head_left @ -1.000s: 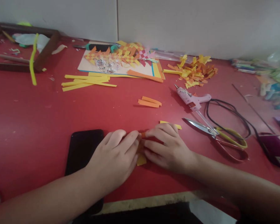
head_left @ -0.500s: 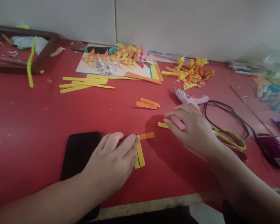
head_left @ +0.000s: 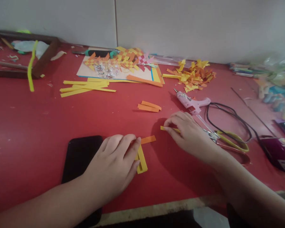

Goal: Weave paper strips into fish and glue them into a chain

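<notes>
Near the worktop's (head_left: 123,196) front edge, I have the left hand (head_left: 116,161) over an orange strip (head_left: 149,139) and yellow strips (head_left: 143,161), fingers close together; I can't tell whether it grips or only presses. Farther from that edge, the right hand (head_left: 186,134) is narrow, thumb and finger holding a loose strip (head_left: 162,128), also yellow, near the glue gun (head_left: 192,102).

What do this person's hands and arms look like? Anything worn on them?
The left hand and right hand are bare: no gloves, rings or watch show. The left forearm and right forearm are uncovered where seen. Black cloth shows below the right forearm, perhaps a sleeve.
</notes>
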### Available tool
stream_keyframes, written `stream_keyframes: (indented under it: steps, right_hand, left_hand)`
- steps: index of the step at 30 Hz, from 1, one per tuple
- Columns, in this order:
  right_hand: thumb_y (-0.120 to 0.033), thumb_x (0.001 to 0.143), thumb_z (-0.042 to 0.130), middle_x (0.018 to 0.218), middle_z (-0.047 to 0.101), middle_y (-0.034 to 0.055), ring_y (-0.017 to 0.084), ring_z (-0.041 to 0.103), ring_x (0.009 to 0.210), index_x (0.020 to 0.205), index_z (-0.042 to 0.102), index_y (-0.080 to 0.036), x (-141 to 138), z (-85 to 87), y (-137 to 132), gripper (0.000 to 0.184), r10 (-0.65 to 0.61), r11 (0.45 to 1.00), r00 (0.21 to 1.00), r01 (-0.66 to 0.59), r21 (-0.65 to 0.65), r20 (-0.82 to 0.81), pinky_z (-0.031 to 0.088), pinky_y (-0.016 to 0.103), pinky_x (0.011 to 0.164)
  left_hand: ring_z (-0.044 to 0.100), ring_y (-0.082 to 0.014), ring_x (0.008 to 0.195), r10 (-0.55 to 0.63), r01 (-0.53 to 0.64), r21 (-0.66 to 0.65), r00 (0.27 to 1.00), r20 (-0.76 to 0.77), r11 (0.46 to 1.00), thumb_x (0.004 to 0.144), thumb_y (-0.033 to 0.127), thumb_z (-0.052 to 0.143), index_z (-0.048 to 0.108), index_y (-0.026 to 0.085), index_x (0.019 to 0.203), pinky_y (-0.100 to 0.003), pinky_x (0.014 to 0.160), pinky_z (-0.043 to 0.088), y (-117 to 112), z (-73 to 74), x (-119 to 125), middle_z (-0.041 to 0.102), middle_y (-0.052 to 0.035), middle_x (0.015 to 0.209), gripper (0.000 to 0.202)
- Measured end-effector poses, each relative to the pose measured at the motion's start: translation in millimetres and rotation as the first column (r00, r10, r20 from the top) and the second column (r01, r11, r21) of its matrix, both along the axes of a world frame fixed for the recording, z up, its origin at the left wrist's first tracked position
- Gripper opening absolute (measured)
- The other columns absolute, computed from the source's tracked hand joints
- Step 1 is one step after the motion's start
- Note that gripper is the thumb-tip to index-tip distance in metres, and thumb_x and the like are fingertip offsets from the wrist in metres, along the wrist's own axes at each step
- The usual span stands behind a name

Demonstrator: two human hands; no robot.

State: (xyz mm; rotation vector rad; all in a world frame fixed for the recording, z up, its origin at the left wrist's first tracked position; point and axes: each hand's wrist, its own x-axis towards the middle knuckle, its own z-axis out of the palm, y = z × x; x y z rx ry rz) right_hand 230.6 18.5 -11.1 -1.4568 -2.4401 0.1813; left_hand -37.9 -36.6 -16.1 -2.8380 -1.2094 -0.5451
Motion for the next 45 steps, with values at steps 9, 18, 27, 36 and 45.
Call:
stream_keyframes:
  steps: [9, 18, 27, 36, 45]
  right_hand:
    - [-0.02, 0.095, 0.057, 0.095, 0.066, 0.0071, 0.021, 0.058, 0.09, 0.095, 0.061, -0.019, -27.9, 3.7, -14.4, 0.005, 0.135, 0.986, 0.977, -0.115, 0.122, -0.168, 0.044, 0.039, 0.083]
    - [-0.014, 0.092, 0.057, 0.105, 0.061, 0.011, 0.024, 0.05, 0.1, 0.093, 0.057, -0.018, -45.9, 1.9, -24.4, 0.004, 0.218, 0.965, 0.965, -0.236, -0.117, -0.148, 0.047, 0.042, 0.089]
    - [-0.014, 0.091, 0.059, 0.087, 0.067, 0.0036, 0.019, 0.057, 0.088, 0.087, 0.056, -0.021, -47.4, 8.1, -26.2, 0.008, 0.291, 0.954, 0.866, -0.295, 0.054, -0.408, 0.049, 0.037, 0.083]
    - [-0.011, 0.085, 0.067, 0.083, 0.07, 0.0023, 0.017, 0.063, 0.079, 0.087, 0.061, -0.022, -48.6, 16.4, -32.3, 0.013, 0.42, 0.883, 0.832, -0.281, 0.377, -0.363, 0.057, 0.036, 0.078]
    - [-0.011, 0.083, 0.07, 0.088, 0.072, 0.0028, 0.02, 0.066, 0.086, 0.09, 0.065, -0.022, -42.1, 14.2, -36.1, 0.014, 0.452, 0.841, 0.842, -0.29, 0.457, -0.296, 0.058, 0.038, 0.078]
  left_hand:
    - [0.051, -0.0306, 0.095, 0.002, 0.007, -0.126, 0.998, 0.07, 0.992, 0.096, 0.025, 0.048, 0.065, 0.008, 0.127, -0.047, 0.082, 0.045, 3.3, 2.0, -2.9, 0.064, -0.0163, 0.111, 0.039]
    - [0.054, -0.0266, 0.102, 0.083, -0.022, -0.269, 0.973, 0.216, 0.963, 0.098, 0.025, 0.052, 0.057, 0.011, 0.126, -0.044, 0.09, 0.047, 10.7, 3.5, -8.1, 0.065, -0.012, 0.114, 0.032]
    - [0.067, -0.0205, 0.091, 0.214, 0.003, -0.463, 0.884, 0.415, 0.887, 0.092, 0.036, 0.066, 0.064, 0.02, 0.108, -0.036, 0.08, 0.056, 14.2, 8.2, -5.9, 0.072, -0.0052, 0.099, 0.022]
    - [0.067, -0.0129, 0.082, 0.099, 0.127, -0.32, 0.791, 0.603, 0.939, 0.087, 0.015, 0.069, 0.067, 0.021, 0.084, -0.025, 0.075, 0.054, 19.1, 20.5, -6.6, 0.072, -0.0002, 0.086, 0.006]
    - [0.067, -0.0145, 0.08, 0.088, 0.063, -0.241, 0.819, 0.567, 0.968, 0.087, 0.016, 0.069, 0.068, 0.023, 0.085, -0.028, 0.073, 0.056, 18.3, 26.6, -7.5, 0.071, -0.001, 0.087, 0.007]
